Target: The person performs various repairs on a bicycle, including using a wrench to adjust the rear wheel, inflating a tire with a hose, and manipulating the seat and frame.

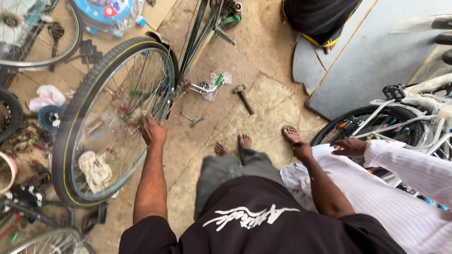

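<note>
1. Floor [221,136]: bare, worn cement slabs, sandy brown, stained and cracked along the joints; a grey sheet panel [372,61] lies at the upper right, its edge trimmed with a thin wooden strip
2. Setting: a crowded repair space seen from above, with bicycle parts along the left edge and a white bicycle [405,113] standing at the right
3. Bicycle wheel [113,122]: large, upright and slightly tilted, left of centre on the floor; black ribbed rubber tyre with a thin yellow line along the sidewall, thin metal spokes, a dark curved mudguard over the top; it is joined to a dark green frame [197,37] running to the upper edge
4. Left hand [153,131]: arm stretched down, the hand at the spokes near the hub; fingers curled inward at the spokes, though whether they grip one cannot be told
5. Right hand [302,150]: lowered beside the right leg, close against a neighbouring person's white striped garment; fingers hidden, so clenched or released cannot be told
6. Another person's hand [349,147]: extends from a pale striped sleeve at the right, fingers loosely bent, holding nothing
7. Hammer [244,98]: metal head, dark handle, lying flat on the floor right of the wheel
8. Small metal part [192,119]: lies between hammer and wheel
9. Crumpled rag [95,170]: off-white cloth, seen through the lower spokes
10. Bare feet [245,140]: on the cement below the hammer
</note>
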